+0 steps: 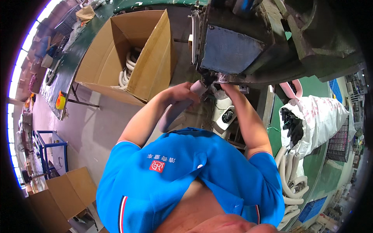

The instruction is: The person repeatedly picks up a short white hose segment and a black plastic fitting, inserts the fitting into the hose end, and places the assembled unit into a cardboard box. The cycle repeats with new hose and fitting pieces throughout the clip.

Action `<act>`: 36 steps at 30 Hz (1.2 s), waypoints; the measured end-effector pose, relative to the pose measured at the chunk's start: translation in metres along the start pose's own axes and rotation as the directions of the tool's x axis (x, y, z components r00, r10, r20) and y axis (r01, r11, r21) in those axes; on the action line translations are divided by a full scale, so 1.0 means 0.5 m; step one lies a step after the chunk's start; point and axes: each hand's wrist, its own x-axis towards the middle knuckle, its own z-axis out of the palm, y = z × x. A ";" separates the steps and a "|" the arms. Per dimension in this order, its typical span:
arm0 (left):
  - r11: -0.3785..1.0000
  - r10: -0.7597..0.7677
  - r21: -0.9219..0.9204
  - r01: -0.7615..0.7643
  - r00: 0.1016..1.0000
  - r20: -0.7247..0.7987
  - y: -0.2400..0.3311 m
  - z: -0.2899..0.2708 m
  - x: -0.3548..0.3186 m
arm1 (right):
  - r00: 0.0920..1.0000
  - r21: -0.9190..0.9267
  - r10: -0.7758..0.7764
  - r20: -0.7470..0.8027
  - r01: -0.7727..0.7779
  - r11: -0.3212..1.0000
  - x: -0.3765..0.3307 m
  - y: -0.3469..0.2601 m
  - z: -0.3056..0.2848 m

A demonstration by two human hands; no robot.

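My left hand (183,94) is wrapped round a pale, thick, bent tube (199,88). Its upper end meets dark metal parts under the machine (233,48), and its other end curves down in front of my shirt. My right hand (230,89) reaches in at the machine's lower edge, where the machine and shadow hide its fingers. Between my hands, clear plastic or a shiny piece (220,94) shows near the tube's end. Just below sits a white container (223,123) with small black parts in it.
An open cardboard box (153,66) with several pale bent tubes stands at the left front. To the right, a green table (320,163) bears a white sack (318,116) of black pieces, a pink bin (298,86) and more bent tubes (289,178). A blue metal frame (50,145) stands far left.
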 end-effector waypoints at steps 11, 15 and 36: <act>0.990 -0.013 0.141 0.007 0.999 0.040 -0.043 -0.034 0.039 | 0.888 0.606 0.144 0.437 -0.409 0.682 0.038 0.210 0.066; 0.982 0.050 0.173 -0.071 0.992 0.120 -0.025 -0.018 0.066 | 0.985 -0.029 -0.054 -0.165 0.050 0.998 0.058 0.391 0.095; 0.986 0.020 0.167 -0.030 0.998 0.060 -0.046 -0.031 0.060 | 0.721 -0.207 0.689 0.076 -0.665 0.718 0.037 0.303 0.206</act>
